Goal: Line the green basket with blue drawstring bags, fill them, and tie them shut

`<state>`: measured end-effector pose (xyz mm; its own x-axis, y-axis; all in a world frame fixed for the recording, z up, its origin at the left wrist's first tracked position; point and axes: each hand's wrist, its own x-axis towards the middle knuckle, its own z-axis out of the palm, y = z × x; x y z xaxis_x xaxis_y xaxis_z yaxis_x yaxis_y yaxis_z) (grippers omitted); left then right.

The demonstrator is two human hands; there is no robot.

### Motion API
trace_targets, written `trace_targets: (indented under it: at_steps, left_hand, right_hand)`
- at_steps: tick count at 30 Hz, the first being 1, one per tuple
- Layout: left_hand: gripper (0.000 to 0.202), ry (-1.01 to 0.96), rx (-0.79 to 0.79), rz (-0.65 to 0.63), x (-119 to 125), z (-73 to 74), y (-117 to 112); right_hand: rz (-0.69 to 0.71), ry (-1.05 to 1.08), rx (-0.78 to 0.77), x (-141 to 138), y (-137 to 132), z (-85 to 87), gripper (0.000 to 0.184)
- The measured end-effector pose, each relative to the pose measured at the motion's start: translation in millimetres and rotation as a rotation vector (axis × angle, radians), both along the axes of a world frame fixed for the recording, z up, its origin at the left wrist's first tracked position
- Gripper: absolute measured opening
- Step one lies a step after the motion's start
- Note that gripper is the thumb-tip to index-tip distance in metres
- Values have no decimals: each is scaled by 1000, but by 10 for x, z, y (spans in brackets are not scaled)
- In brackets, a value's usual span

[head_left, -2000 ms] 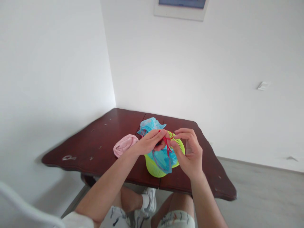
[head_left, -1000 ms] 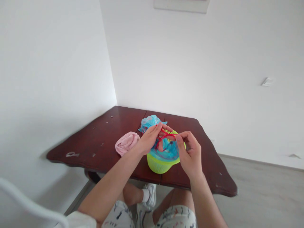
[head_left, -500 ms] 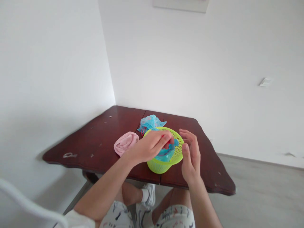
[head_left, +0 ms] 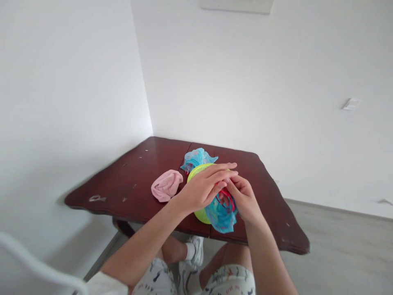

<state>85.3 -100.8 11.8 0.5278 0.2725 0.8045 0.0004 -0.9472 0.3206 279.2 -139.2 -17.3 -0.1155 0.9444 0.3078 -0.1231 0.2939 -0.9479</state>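
A lime-green perforated basket [head_left: 199, 172] stands on the dark wooden table [head_left: 135, 176]. My left hand [head_left: 204, 186] reaches across its top with fingers stretched out, thumb and lower fingers touching red string. My right hand [head_left: 242, 196] is closed in a pinch on a blue mesh pouch with red drawstring [head_left: 221, 213], which hangs over the basket's near side. A second blue pouch [head_left: 196, 157] lies behind the basket.
A crumpled pink cloth [head_left: 166, 185] lies on the table left of the basket. White walls meet in the corner behind the table. The grey floor [head_left: 344, 246] lies to the right, a white chair edge [head_left: 37, 266] at bottom left. My knees are under the table's near edge.
The blue pouch had been pushed down into the basket half a second ago; now it hangs out over the near side, and both hands have come together on its red string.
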Motion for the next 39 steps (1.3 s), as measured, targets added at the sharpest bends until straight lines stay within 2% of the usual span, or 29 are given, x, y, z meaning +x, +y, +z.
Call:
trace_targets:
  at_steps: [3,6,9,11,14,16,19,24,27,29,31,33,34,36,38,39]
  left_hand:
    - [44,-54,-57,-15,-11,-27,38]
    - [48,-132,-139,-46,-62,-95,60]
    - [55,-275,-179,-13,-148,-268,51]
    - [57,-365,-144,35,-211,-419,21]
    - [56,-380,-61,46,-294,-624,-42]
    - [56,-343,-75,22,-345,-725,-66]
    - [56,-295,-152,37,-437,-838,-41]
    - [53,-229,-150,114,-617,-920,44]
    - [57,-153,-151,231,-680,-834,30]
    - [54,-54,-221,345,-689,-730,2]
    - [43,88,-290,467,-659,-626,-22]
    - [49,229,-287,563,-584,-551,-32]
    - [56,286,-271,587,-531,-531,-31]
    - [51,367,-253,580,-404,-523,-15]
    - [45,409,-250,522,-282,-551,11]
    - [45,416,-242,487,-234,-573,26]
  right_hand:
    - [-76,-11,46,62,37,37,52]
    - [-270,-80,111,236,101,-2,52]
    - [-522,-174,168,518,171,-115,56]
    - [-643,-219,174,725,210,-219,59]
    - [-733,-325,113,969,249,-385,68]
    - [-765,-433,72,1058,258,-475,73]
    - [-761,-528,68,1100,258,-547,78]
    - [-707,-450,68,1089,264,-562,81]
    - [-716,-399,74,1051,246,-560,80]
    - [-709,-322,76,991,214,-535,76]
    - [-682,-211,59,901,164,-468,72]
    - [-614,-103,27,793,100,-358,67]
    - [-564,-61,23,740,64,-293,63]
    - [-455,-13,71,651,-9,-169,53]
    - [-373,-64,152,597,-73,-91,45]
    - [-353,-150,174,583,-98,-79,48]
